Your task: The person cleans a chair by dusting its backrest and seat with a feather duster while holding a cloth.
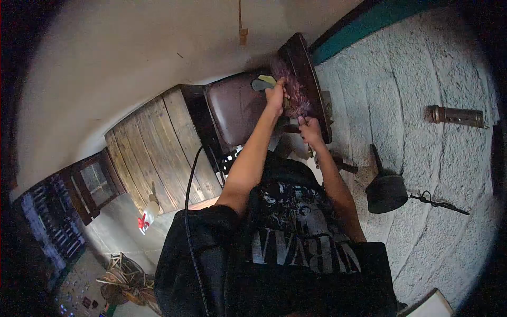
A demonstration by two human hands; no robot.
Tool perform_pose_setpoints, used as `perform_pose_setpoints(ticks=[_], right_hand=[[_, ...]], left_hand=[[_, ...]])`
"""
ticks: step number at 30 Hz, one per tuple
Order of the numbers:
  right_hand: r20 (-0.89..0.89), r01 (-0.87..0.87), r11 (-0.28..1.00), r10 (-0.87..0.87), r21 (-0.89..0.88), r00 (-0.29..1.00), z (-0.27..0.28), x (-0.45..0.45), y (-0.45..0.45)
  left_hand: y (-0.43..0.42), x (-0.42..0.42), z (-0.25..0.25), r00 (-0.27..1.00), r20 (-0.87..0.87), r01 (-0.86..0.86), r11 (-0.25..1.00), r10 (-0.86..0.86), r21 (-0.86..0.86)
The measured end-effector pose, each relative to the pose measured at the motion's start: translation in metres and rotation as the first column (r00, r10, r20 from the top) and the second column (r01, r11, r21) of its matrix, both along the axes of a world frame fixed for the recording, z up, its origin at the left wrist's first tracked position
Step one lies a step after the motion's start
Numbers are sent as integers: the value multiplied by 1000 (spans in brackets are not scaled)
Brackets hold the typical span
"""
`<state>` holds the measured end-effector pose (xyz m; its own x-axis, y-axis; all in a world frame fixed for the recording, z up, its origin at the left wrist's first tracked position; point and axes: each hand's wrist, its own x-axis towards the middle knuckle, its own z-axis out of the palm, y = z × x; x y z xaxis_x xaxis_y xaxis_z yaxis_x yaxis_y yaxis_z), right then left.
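My left hand (275, 98) is closed around a yellow-green and grey piece (263, 82), perhaps a cloth or pad, with its fingers beside a purple fluffy duster (299, 95). At the lower end of that duster, my right hand (310, 130) is closed on what looks like its handle, mostly hidden by the fingers. The duster lies along the dark wooden backrest (314, 87) of a chair. Below and left of it is the chair's brown padded seat (231, 108).
A plank-topped wooden table (158, 142) stands left of the chair, with a spray bottle (149, 214) near its edge. A black cable (189, 211) hangs over my left side. Right, on the rough pale wall (369, 100), are a dark pot (386, 193) and a brown cylindrical fitting (457, 116).
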<state>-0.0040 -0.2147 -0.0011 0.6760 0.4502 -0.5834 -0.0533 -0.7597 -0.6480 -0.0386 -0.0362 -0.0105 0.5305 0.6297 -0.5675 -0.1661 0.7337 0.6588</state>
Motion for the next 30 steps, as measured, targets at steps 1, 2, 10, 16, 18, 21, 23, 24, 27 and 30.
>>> perform_pose_setpoints(ticks=[1,2,10,16,18,21,23,24,27,30], right_hand=[[-1,2,1000,-2,-7,1000,-10,4,1],[168,-58,998,60,-15,984,-17,5,3],[311,-107,994,113,-36,944,-16,5,6],[515,-212,955,79,206,853,-12,-4,-20],[-57,-7,992,-1,-125,998,31,-8,-21],[217,-57,998,49,31,975,-29,-12,-71],[274,-123,992,116,10,955,-10,-20,-83],[236,-162,985,172,-59,956,6,-27,-89],[533,-241,958,124,156,837,-15,-41,-127],[415,-236,964,166,123,895,-5,-54,-163]], left_hand=[[3,2,-5,1000,-1,2,1000,-2,-7],[7,4,-9,1000,-4,2,999,-2,-34],[21,5,-8,1000,-11,12,994,-13,-104],[11,0,-1,1000,-2,-7,997,6,-71],[2,-1,-8,995,-93,22,996,-31,-92],[-9,-6,-13,990,-88,96,989,-106,-113],[-20,-9,-8,993,-78,79,994,-85,-80],[-28,-11,-5,996,-66,63,997,-66,-55],[-49,-12,-9,989,-121,70,993,-82,-99],[-75,-24,-14,992,-22,122,992,-123,-28]])
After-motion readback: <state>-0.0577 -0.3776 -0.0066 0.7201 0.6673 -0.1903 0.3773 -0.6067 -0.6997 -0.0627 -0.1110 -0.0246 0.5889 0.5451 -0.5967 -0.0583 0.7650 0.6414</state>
